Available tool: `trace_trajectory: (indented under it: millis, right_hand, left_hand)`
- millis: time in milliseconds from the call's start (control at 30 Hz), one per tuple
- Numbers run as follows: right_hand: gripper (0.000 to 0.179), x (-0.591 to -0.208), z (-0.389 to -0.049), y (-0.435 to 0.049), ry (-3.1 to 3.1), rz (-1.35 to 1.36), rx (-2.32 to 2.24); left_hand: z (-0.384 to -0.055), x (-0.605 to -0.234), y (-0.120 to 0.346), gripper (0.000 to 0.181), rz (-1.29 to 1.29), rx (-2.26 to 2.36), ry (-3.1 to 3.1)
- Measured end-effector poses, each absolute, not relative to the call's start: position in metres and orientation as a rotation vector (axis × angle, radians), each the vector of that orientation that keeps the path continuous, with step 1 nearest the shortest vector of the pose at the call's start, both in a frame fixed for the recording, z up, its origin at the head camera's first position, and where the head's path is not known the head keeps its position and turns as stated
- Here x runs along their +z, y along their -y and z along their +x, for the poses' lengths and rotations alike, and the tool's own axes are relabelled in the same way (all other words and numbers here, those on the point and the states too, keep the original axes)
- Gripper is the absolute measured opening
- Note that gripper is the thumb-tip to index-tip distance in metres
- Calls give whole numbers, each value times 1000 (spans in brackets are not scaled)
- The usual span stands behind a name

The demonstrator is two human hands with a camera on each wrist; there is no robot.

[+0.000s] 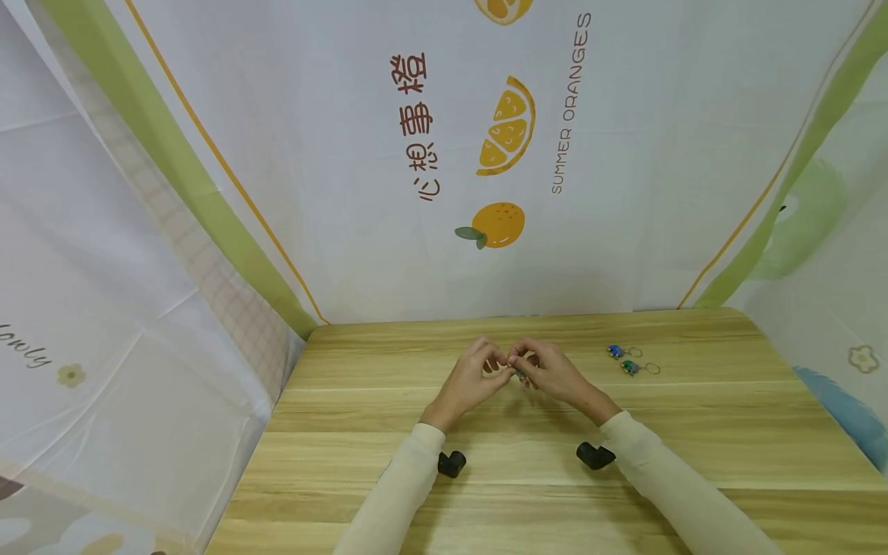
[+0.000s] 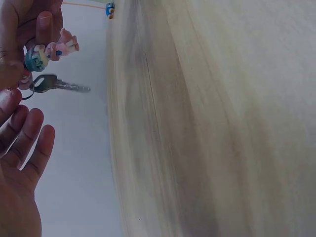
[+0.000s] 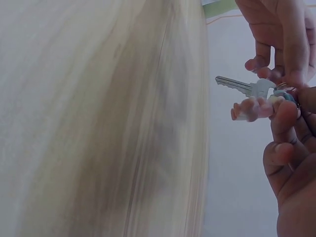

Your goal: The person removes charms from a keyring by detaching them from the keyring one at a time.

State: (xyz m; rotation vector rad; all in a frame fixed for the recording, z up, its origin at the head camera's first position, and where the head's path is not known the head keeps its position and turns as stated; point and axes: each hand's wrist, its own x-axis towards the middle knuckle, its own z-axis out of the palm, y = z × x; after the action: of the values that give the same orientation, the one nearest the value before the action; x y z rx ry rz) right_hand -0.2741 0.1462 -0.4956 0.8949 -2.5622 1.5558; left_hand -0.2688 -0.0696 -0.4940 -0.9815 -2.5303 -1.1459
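Note:
Both hands meet above the far middle of the wooden table. My right hand (image 1: 553, 374) holds a small figurine keychain (image 3: 257, 108), with a pink body and a teal top, between thumb and fingers. A silver key (image 2: 66, 86) hangs from a metal ring (image 2: 28, 94) beside the figurine and sticks out past the fingertips. My left hand (image 1: 470, 381) pinches at this ring with thumb and index finger, its other fingers loosely bent. Fingertips partly hide the ring, and I cannot tell whether it is spread apart.
On the table (image 1: 347, 455), right of the hands, lie a blue figurine keychain (image 1: 615, 351) and a green one (image 1: 630, 367), each with a ring. Black angled pieces (image 1: 452, 464) show beside the sleeves. A printed cloth (image 1: 388, 262) hangs behind the table's far edge.

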Motion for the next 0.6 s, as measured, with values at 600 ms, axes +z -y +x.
trace_trajectory:
  millis: [600]
  right_hand:
    - [12, -495, -272, -143, 2590, 786, 1434]
  left_hand:
    - [-268, -495, 69, 4, -956, -1050, 2482]
